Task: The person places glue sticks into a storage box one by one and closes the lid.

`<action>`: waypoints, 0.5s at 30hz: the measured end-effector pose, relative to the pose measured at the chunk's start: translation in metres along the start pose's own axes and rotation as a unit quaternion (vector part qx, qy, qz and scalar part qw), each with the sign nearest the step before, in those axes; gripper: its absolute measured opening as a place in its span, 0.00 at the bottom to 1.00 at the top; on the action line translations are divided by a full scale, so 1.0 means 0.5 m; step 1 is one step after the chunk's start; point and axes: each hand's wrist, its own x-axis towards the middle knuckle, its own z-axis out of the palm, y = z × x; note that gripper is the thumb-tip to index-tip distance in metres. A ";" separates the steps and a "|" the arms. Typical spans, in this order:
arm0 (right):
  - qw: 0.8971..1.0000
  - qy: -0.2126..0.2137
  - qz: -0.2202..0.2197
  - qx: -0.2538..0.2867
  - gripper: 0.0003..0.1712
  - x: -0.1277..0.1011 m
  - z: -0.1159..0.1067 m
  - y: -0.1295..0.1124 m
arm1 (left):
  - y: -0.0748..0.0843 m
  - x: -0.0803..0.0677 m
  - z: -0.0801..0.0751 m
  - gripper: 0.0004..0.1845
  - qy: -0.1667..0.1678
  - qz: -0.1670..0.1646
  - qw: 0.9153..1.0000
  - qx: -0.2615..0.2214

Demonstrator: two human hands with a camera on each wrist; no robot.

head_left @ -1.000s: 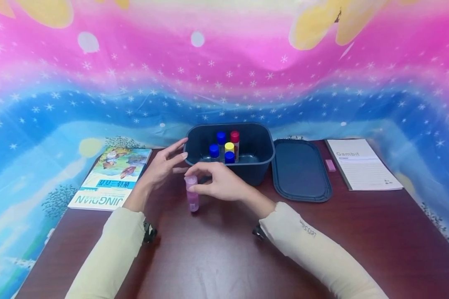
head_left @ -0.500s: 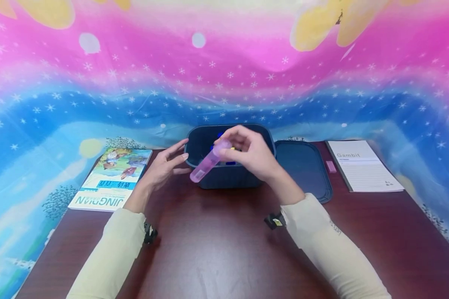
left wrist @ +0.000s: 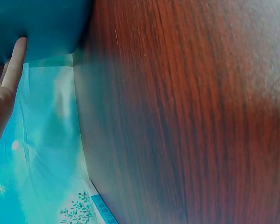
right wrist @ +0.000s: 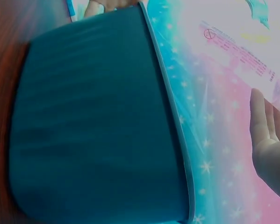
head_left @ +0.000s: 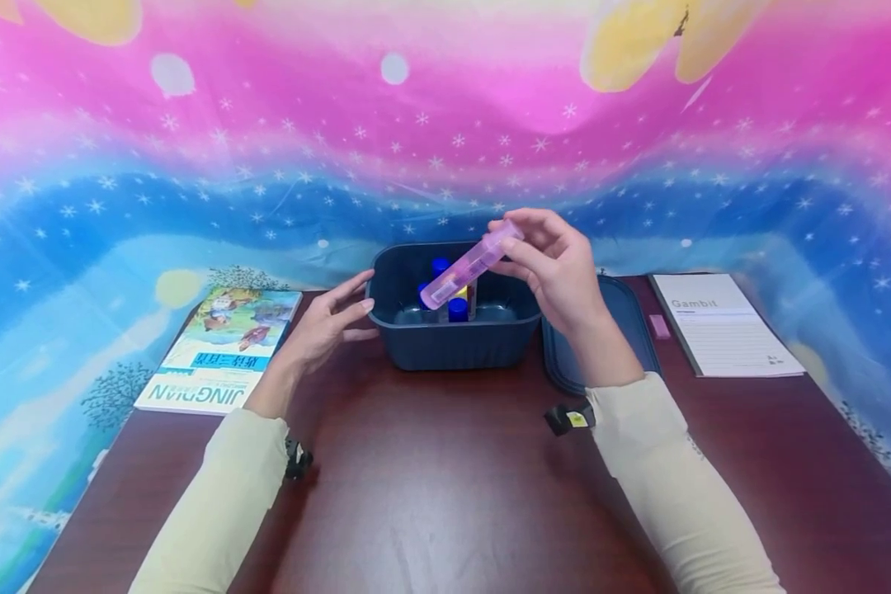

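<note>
Pinched at its cap by the right hand (head_left: 557, 264), translucent pink plastic tube (head_left: 469, 266) slants down-left over dark blue plastic bin (head_left: 453, 346); left hand (head_left: 325, 326) steadies the rim with straight fingers.

Your head camera looks forward and down across the table (head_left: 445, 495), taking in both forearms, the dark blue bin (head_left: 456, 342) at mid-distance and the starry backdrop (head_left: 445, 148) behind it. Your left wrist camera sits very close to the tabletop, rolled sideways, catching only wood grain, a corner of the bin (left wrist: 37, 28) and one fingertip. Your right wrist camera looks at the bin's outer wall (right wrist: 97, 130) from close by, also rolled. All three views share that bin.
</note>
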 end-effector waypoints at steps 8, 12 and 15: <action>0.996 0.056 -0.054 -0.032 0.16 0.014 -0.019 0.009 | 0.000 0.003 -0.001 0.33 -0.002 0.004 1.000 -0.005; 0.989 0.091 -0.061 -0.100 0.16 0.022 -0.026 0.021 | 0.000 0.003 -0.001 0.33 -0.002 0.002 1.000 -0.006; 0.977 0.085 -0.049 -0.189 0.18 0.024 -0.031 0.033 | -0.001 0.002 -0.002 0.33 -0.004 0.000 1.000 -0.007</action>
